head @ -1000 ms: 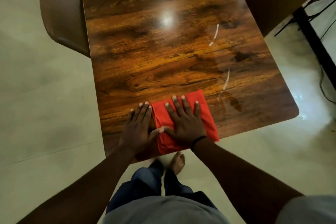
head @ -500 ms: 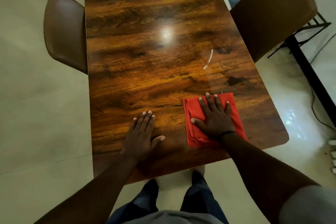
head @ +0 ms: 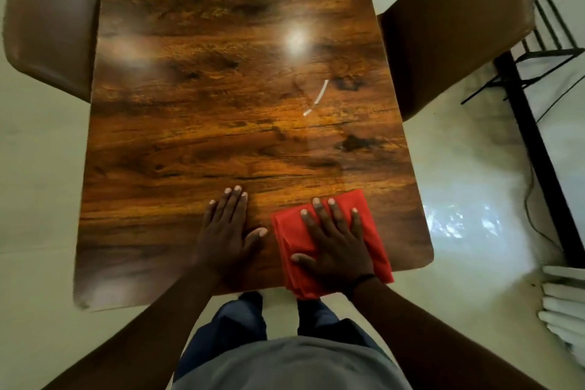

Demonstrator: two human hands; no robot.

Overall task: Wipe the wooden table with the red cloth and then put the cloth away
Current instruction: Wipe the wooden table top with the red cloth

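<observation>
The glossy wooden table (head: 221, 111) fills the middle of the head view. A folded red cloth (head: 370, 231) lies at its near right corner, its lower edge hanging slightly over the table's near edge. My right hand (head: 332, 241) presses flat on the cloth with straight, spread fingers. My left hand (head: 226, 231) rests flat on the bare wood just left of the cloth, apart from it, fingers straight and thumb pointing toward the cloth.
A brown chair (head: 47, 22) stands at the table's left side and another brown chair (head: 449, 22) at its right. A black metal frame (head: 535, 142) and a cable run along the floor at right. White stacked items (head: 563, 310) lie at far right.
My right hand slid the cloth rightward away from my left hand, then back toward the table's near edge. My left hand stayed planted on the wood.
</observation>
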